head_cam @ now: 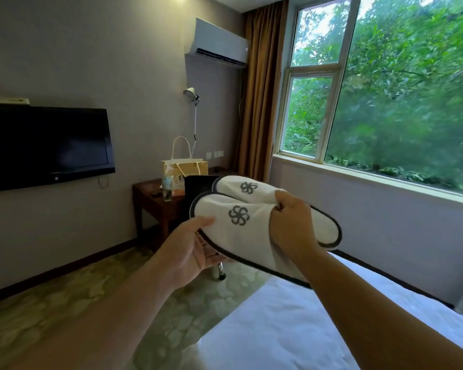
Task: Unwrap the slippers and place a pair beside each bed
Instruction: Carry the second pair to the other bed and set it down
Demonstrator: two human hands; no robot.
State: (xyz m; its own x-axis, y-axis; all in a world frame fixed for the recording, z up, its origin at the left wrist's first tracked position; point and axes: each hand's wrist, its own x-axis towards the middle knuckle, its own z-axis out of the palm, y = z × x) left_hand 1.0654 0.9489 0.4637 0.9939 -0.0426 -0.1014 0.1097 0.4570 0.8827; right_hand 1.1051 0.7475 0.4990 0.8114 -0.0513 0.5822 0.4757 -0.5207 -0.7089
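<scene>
The pair of white cloth slippers (251, 231) with dark piping and grey pinwheel emblems is hanging in mid-air, the two lying side by side and overlapping, toes pointing far and left, over the patterned green carpet (64, 316) just off the corner of the white-sheeted bed (292, 329). The right hand (292, 222) is gripping both slippers at the mouths of their uppers, fingers curled into the cloth. The left hand (190, 249) is pinching the near slipper's left edge, thumb lying on top and fingers reaching under the sole. Behind the slippers a black chair back (195, 188) is standing against a dark wooden surface (155, 201), which is carrying a yellow paper gift bag (185, 166) with cord handles. A black flat-screen television (46, 148) is hanging on the left wall, and a large window (385, 89) is showing green trees at the right.
</scene>
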